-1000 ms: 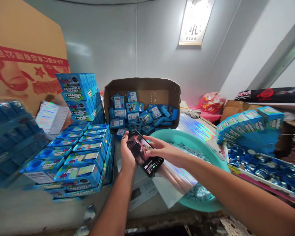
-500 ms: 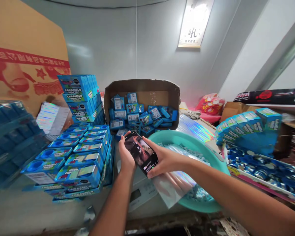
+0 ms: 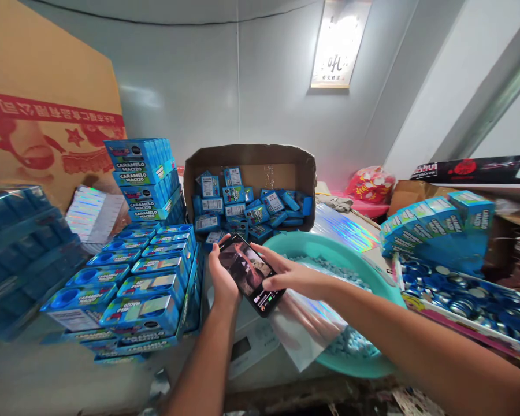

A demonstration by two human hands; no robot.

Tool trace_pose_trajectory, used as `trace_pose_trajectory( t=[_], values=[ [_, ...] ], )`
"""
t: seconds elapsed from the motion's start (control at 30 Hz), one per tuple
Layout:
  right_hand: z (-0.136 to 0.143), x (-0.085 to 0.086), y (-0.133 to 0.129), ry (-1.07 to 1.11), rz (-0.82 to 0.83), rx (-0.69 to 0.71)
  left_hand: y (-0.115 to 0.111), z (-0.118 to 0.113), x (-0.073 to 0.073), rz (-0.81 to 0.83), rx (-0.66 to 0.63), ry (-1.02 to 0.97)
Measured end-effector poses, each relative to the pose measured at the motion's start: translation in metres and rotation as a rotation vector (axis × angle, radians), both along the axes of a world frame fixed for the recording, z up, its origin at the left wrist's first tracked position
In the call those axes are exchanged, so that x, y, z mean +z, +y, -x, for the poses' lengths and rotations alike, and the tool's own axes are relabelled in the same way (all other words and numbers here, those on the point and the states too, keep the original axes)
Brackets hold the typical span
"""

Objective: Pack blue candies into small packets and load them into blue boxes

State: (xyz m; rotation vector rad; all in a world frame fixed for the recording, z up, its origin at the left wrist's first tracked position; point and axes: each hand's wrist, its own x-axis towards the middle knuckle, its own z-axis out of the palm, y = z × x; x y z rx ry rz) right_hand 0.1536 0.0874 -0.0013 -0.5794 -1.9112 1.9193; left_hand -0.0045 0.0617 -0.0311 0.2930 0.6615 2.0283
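Observation:
A black phone with a lit screen lies tilted between my two hands. My left hand is wrapped round its left edge. My right hand is at its right side, fingers behind the upper edge and the thumb over the lower part of the screen. Under my right forearm is a teal basin of pale blue pieces, with a clear plastic bag lying over its near left side. A white scale sits partly hidden below the phone.
Stacks of blue candy boxes stand at the left. Behind my hands, a cardboard box holds loose blue packs. At the right, a tray holds blue and silver round pieces, with a fan of blue boxes behind it.
My right thumb has moved up from the phone's lower corner onto its screen. The whole view has shifted slightly. My left hand still holds the phone.

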Motion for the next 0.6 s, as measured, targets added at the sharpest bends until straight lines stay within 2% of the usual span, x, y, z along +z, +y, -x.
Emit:
trace_pose_trajectory(
  t=[0.07, 0.2, 0.5, 0.6],
  values=[
    [0.0029, -0.0020, -0.0003, 0.082, 0.137, -0.036, 0.0005, 0.0008, -0.0001, -0.005, -0.014, -0.002],
    [0.0070, -0.0049, -0.0007, 0.081, 0.230, -0.129, 0.0011, 0.0017, -0.0004, 0.001, -0.020, -0.004],
    [0.0076, -0.0049, -0.0010, 0.083, 0.268, -0.161, 0.0011, 0.0014, -0.0022, 0.014, -0.030, -0.009],
    [0.0074, -0.0043, -0.0019, 0.080, 0.222, -0.146, 0.0019, 0.0017, -0.0029, 0.020, -0.021, 0.007]
  ],
)
